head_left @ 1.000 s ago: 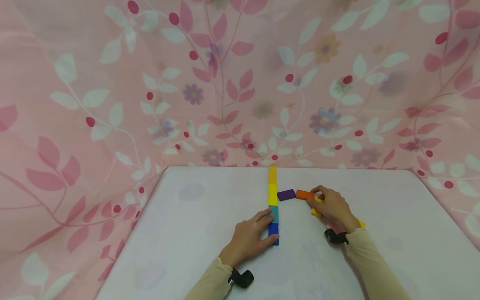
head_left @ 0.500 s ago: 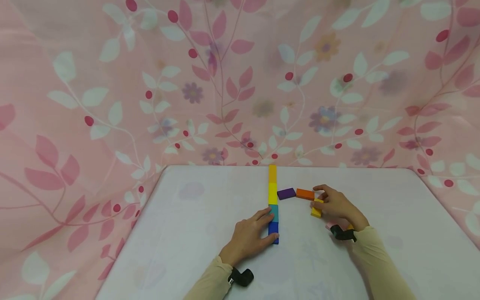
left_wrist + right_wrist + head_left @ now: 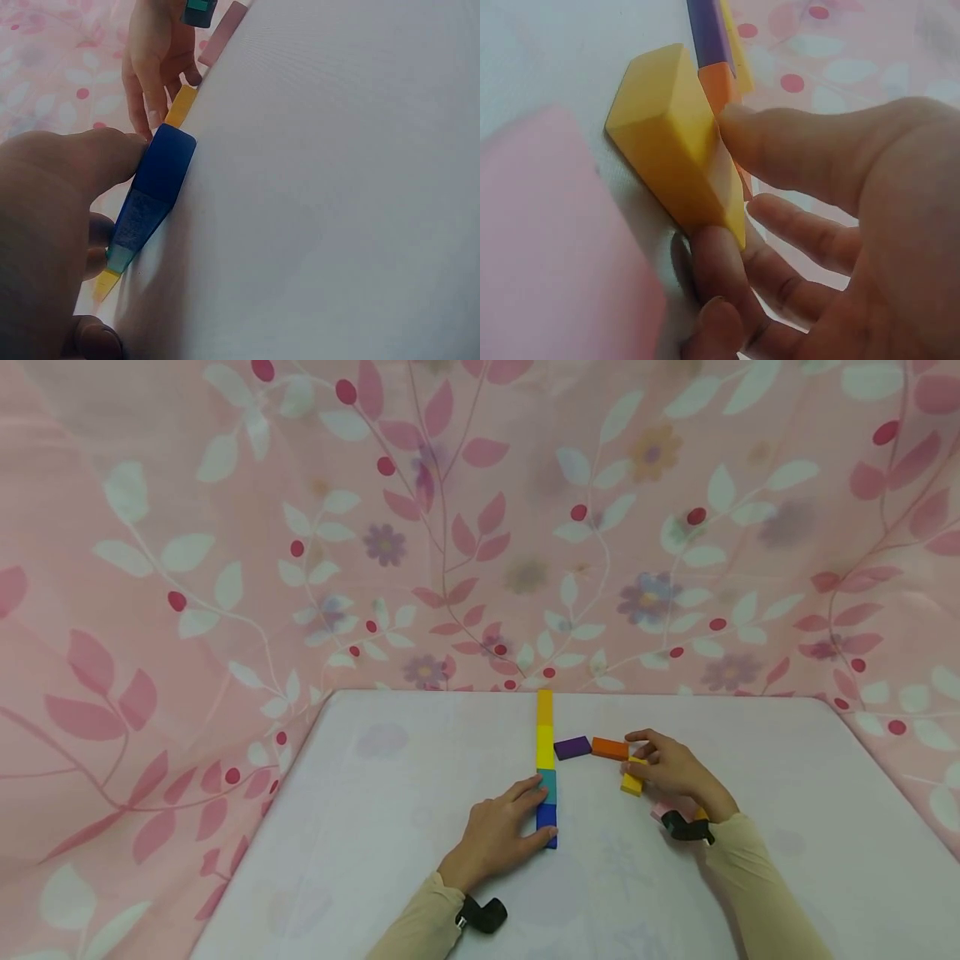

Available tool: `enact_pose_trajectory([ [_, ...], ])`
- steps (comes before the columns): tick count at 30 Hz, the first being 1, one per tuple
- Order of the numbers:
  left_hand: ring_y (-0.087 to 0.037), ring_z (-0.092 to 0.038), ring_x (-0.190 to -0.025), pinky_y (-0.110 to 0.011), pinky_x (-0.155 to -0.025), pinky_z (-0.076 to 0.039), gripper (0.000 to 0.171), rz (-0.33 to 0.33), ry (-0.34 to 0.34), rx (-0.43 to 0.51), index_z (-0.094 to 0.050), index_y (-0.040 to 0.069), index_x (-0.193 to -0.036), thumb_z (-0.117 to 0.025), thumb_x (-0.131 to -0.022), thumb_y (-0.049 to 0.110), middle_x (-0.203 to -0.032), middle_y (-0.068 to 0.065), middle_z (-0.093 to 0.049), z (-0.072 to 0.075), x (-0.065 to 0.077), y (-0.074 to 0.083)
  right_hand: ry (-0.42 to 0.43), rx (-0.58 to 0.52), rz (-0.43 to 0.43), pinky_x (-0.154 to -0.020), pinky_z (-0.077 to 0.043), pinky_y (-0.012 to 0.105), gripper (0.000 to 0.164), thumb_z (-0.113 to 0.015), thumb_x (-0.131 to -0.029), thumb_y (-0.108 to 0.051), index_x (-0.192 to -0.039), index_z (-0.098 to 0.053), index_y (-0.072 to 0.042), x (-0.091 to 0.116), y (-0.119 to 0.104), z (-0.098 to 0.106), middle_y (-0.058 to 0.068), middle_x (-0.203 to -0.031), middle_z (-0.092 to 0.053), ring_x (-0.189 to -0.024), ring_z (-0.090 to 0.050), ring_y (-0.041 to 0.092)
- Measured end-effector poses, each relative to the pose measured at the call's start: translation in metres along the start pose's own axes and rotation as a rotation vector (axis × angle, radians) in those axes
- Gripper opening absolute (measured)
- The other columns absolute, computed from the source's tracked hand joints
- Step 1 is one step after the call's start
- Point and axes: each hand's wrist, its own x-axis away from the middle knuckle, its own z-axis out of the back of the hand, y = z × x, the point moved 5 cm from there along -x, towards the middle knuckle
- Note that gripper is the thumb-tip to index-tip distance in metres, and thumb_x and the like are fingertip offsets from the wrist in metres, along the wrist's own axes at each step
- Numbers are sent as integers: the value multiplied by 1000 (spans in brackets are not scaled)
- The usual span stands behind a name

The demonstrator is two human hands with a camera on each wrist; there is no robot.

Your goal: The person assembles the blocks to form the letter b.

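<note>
My left hand [image 3: 495,837] rests along the left side of a straight row of blocks, fingertips on the teal block [image 3: 551,783] and thumb on the blue block [image 3: 547,821]. Farther along that row lie a yellow block [image 3: 545,747] and an amber block [image 3: 545,707]. To the right, a purple block [image 3: 572,747] and an orange block [image 3: 611,749] lie end to end, branching off the row. With thumb and fingers my right hand [image 3: 675,768] pinches a yellow block [image 3: 656,127] just below the orange one's right end.
A pink block [image 3: 562,240] lies close to the right hand, partly behind the black wrist camera [image 3: 686,827] in the head view. Beside that camera shows a bit of another yellow block [image 3: 701,814]. Floral cloth [image 3: 465,527] hangs behind the white table [image 3: 405,793].
My right hand has shifted slightly right, its fingers coming off the orange block while staying at the yellow one. The left hand keeps its place on the row.
</note>
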Motion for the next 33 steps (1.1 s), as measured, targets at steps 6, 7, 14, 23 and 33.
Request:
enact_pose_trajectory([
  [6,-20,-72,-122,-24,-76,-52,61,12,-10,10,-63,22,-150,-68,-100,57,-162,5,-53,2,0,0,36,-35,17,-79,-46,35,56,-73,-101,-29,-147,-56,-4,-1,-1,1,15,-118,-69,-90,-60,22],
  [7,-20,-72,-122,-24,-76,-52,61,13,-10,12,-63,22,-150,-68,-100,56,-162,5,-53,2,0,0,41,-39,20,-77,-45,34,55,-74,-100,-28,-147,-56,-3,-2,-1,1,15,-118,-70,-88,-58,22],
  [14,-19,-72,-122,-23,-75,-51,62,11,2,2,-63,22,-150,-69,-99,57,-162,5,-53,2,1,-1,45,-56,11,-76,-46,33,54,-75,-100,-28,-145,-58,-4,-4,-2,1,16,-118,-70,-86,-57,21],
  [23,-20,-71,-125,-26,-76,-53,61,22,-2,19,-63,22,-150,-69,-99,55,-162,4,-53,4,2,-1,25,-85,26,-74,-49,30,56,-73,-101,-31,-146,-57,-3,-4,-1,1,16,-118,-70,-89,-62,21],
  [33,-22,-72,-123,-33,-79,-55,59,20,-11,10,-64,23,-149,-68,-100,56,-161,5,-54,1,2,0,-34,-70,-37,-85,-52,33,58,-68,-103,-39,-148,-56,-4,16,16,9,12,-120,-69,-105,-65,24],
])
